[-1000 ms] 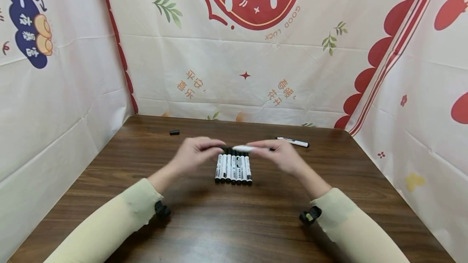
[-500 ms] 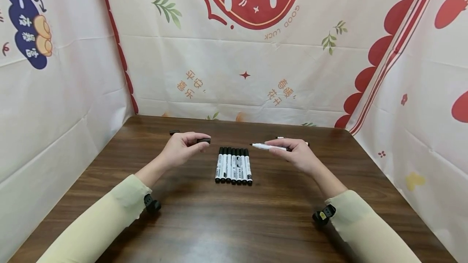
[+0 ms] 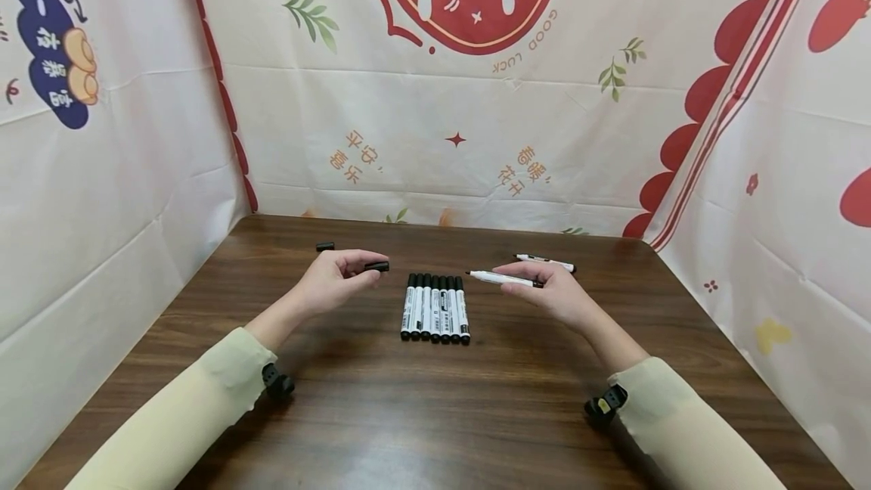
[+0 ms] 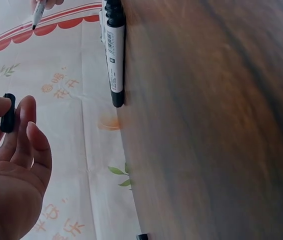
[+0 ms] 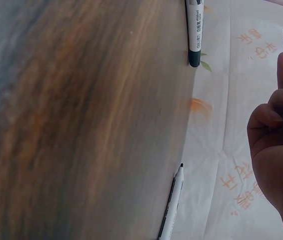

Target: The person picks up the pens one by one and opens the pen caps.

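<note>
My left hand (image 3: 331, 278) pinches a black marker cap (image 3: 377, 267) between thumb and fingers, above the table left of the marker row. In the left wrist view the same cap (image 4: 8, 113) shows clear of the table. Opposite it, my right hand (image 3: 548, 289) holds an uncapped white marker (image 3: 502, 278), its dark tip pointing left toward the cap. The tip and the cap are well apart. Between and in front of the hands lies a row of several capped whiteboard markers (image 3: 435, 310), side by side with black caps at the far end.
A second loose cap (image 3: 325, 246) lies at the back left of the brown table (image 3: 408, 414). Behind my right hand another uncapped marker (image 3: 546, 262) rests near the back edge. Printed cloth walls (image 3: 435, 112) stand around the table's back and sides.
A second ago the hands were close together above the row. They have since drawn apart, the cap going left and the uncapped marker going right. Over the last half second they barely moved.
</note>
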The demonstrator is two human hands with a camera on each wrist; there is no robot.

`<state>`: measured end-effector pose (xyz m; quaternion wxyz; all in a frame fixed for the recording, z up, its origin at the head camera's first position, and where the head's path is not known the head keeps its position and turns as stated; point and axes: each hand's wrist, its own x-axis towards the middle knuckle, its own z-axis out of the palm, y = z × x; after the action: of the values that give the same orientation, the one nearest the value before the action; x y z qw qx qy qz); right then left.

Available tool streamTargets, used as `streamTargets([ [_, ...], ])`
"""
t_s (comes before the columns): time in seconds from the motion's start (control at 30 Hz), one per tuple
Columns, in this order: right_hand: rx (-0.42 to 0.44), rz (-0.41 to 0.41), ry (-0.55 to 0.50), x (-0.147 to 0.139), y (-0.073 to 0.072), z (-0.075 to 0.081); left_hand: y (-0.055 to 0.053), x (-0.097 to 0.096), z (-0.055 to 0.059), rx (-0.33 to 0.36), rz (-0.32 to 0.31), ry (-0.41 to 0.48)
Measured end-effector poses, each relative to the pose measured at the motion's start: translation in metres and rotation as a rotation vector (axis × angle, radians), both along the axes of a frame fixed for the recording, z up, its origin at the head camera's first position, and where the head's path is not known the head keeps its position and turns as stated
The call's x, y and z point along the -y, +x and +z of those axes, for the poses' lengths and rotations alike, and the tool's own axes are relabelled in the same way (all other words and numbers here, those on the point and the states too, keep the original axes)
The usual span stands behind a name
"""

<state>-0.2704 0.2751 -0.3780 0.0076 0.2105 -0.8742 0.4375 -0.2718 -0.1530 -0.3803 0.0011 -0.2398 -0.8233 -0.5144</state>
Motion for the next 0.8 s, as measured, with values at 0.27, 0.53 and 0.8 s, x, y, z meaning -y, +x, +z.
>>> streamTargets([
  [0.27, 0.034, 0.007, -0.015, -0.004, 0.003, -0.002, 0.0, 0.008, -0.002, 0.002, -0.003, -0.013],
  [0.53, 0.067, -0.002, -0.009, -0.01, 0.004, -0.005, -0.004, 0.016, -0.006, -0.085, 0.039, -0.073],
  [0.8, 0.074, -0.005, -0.024, -0.016, 0.002, -0.009, -0.006, 0.026, -0.008, -0.142, 0.069, -0.062],
])
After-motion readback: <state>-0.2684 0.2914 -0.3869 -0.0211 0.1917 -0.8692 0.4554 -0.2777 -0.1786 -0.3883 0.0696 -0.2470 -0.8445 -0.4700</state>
